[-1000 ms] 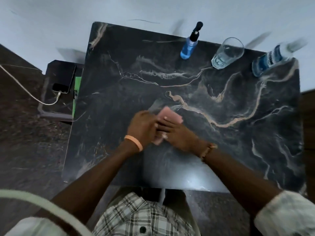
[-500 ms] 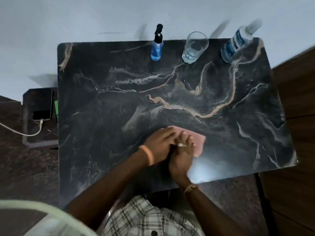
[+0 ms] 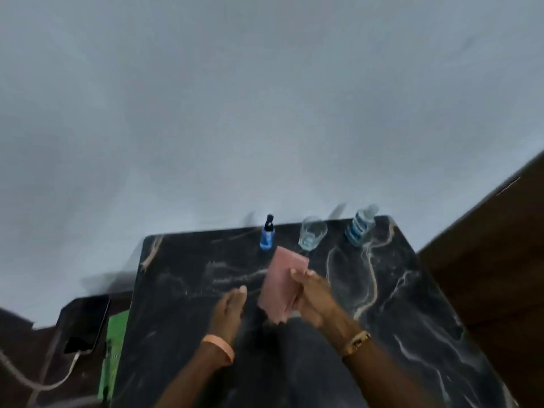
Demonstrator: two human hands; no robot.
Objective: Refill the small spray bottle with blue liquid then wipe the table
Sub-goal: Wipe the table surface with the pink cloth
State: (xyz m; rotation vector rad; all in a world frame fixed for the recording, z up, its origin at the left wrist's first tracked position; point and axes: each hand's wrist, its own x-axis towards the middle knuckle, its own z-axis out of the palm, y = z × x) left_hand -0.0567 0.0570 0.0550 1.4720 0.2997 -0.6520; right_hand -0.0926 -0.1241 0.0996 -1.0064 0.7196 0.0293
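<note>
Grips a folded pink rectangular cloth in the right hand, fingers curled over its right edge. Holds the left hand apart from it, just left of the cloth, fingers straight and together, palm down over the black marble-patterned table, clasping nothing. Cannot tell whether the cloth's near end touches the tabletop, since all blurs there. Wears a peach rubber wristband on the left wrist and a gold link bracelet on the right.

Finds the small clear spray bottle of blue liquid with a black pump top upright at the far edge of the table, just beyond the cloth's far left corner. Lines up to its right a clear drinking glass, then further right a larger clear plastic bottle of blue liquid with a label, all near the far edge.

Shows, left of the table and lower, a dark side stand carrying a black phone plugged into a white cable, with a bright green strip between stand and table. Shows a pale grey wall beyond and dark brown wooden panelling on the right.
</note>
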